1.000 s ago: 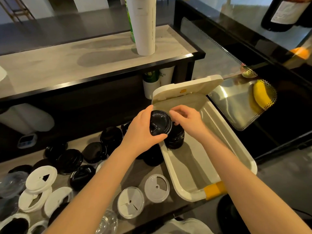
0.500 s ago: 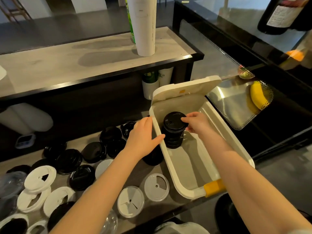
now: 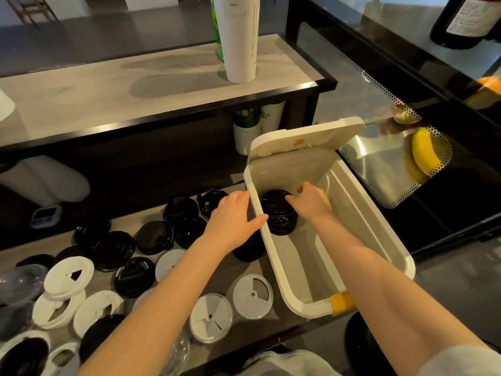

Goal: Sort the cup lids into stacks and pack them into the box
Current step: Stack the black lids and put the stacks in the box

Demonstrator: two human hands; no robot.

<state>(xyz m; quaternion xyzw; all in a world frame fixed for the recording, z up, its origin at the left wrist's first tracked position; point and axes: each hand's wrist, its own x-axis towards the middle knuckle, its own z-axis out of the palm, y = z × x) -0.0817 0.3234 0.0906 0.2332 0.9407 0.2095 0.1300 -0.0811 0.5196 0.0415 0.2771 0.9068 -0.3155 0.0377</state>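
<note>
A white plastic box [image 3: 379, 213] stands open at the right end of the counter, its hinged lid [image 3: 306, 137] tipped back. Inside, at the far end, stands a stack of black cup lids [image 3: 276, 213]. My right hand [image 3: 311, 203] reaches into the box and grips the top of that stack. Against the box's left wall rests my left hand [image 3: 233, 221], fingers straight and thumb lying over the rim. Loose black lids [image 3: 116, 249], white lids [image 3: 69, 276] and clear flat lids [image 3: 211, 317] lie scattered on the counter to the left.
A raised shelf [image 3: 135, 85] runs behind the counter with a tall white sleeve of cups [image 3: 240, 36] on it. Paper cups [image 3: 257, 123] stand under the shelf. A glass display case with a banana [image 3: 423, 156] is on the right. A small timer [image 3: 46, 214] sits far left.
The black lid that both hands held above the box has gone onto the stack. My right hand lowered the stack deeper into the box, and my left hand moved onto the box's rim.
</note>
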